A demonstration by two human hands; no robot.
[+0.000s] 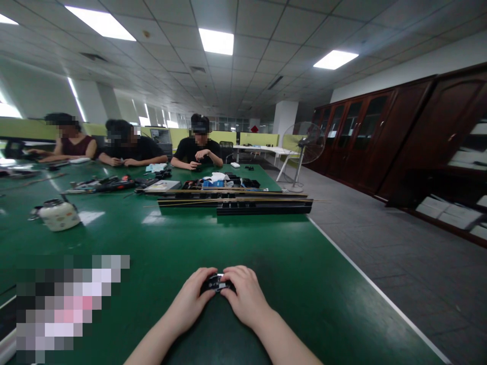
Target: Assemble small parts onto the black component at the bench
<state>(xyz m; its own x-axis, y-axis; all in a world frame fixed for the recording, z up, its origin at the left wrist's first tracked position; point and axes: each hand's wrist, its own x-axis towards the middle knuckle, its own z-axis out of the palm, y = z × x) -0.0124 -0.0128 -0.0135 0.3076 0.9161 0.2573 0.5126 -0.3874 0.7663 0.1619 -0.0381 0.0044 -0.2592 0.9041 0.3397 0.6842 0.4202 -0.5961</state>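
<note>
**On the near side of the black rails (265, 209): small black device (218, 285) secured at both ends**

The small black device is located on the near side of the black rails, well apart from them, low over the green tabletop (243, 241). Whether the tabletop is touched by its underside cannot be determined.

The left end is pinched by the left hand (193, 296), with thumb and fingers drawn narrow. The right end is pinched in the same way by the right hand (245, 295). Part of the casing is covered by the fingertips; pale and silvery details are exposed between them.

Status, as judged from the present position: a two-handed grip is established. Release is not yet done. No detached part can be made out beside the device, and its internal condition cannot be told, so the amount of work left cannot be fixed.

To the left of the black rails, a white jar (59, 217) is left untouched. Beyond the rails, a co-worker in a black shirt (185, 152) is seated.
</note>
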